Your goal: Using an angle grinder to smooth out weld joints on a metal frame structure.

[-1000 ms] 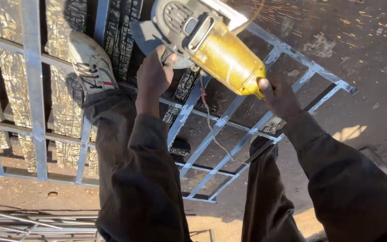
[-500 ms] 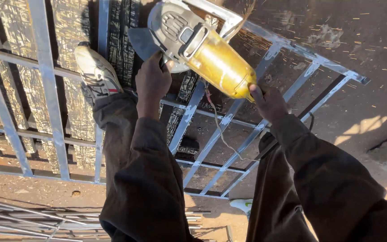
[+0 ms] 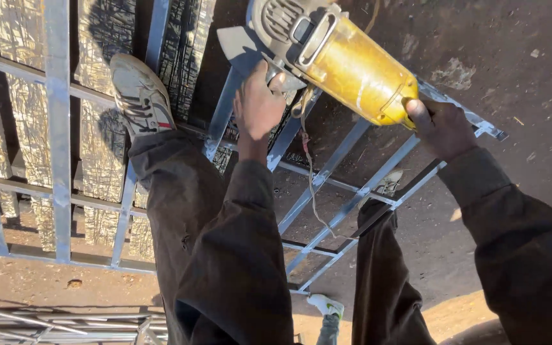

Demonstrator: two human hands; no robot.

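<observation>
While the yellow angle grinder (image 3: 346, 61) is being held over the upper part of the grey metal frame (image 3: 327, 172), no sparks are showing around it any more, whereas a second ago a spray of them was flying off toward the upper right; I judge from this that the disc is no longer biting into the steel and that the cut or grind at that spot is pausing or finishing. The tool's grey head and guard are lying toward the top edge of the view, its body slanting down to the right. The left hand (image 3: 260, 105) is closing its fingers around the side grip just below the guard, and the right hand (image 3: 442, 128) is wrapping around the rear end of the yellow body. A thin cord (image 3: 311, 185) is hanging from the tool down across the bars. Further out, the left shoe (image 3: 140, 96) is pressing on a bar of the frame, holding it down, while the other shoe (image 3: 388, 182) is showing between the bars lower right. Bare earth (image 3: 519, 57) is lying around the frame, and a bundle of thin rods (image 3: 52, 326) is resting at the lower left.
</observation>
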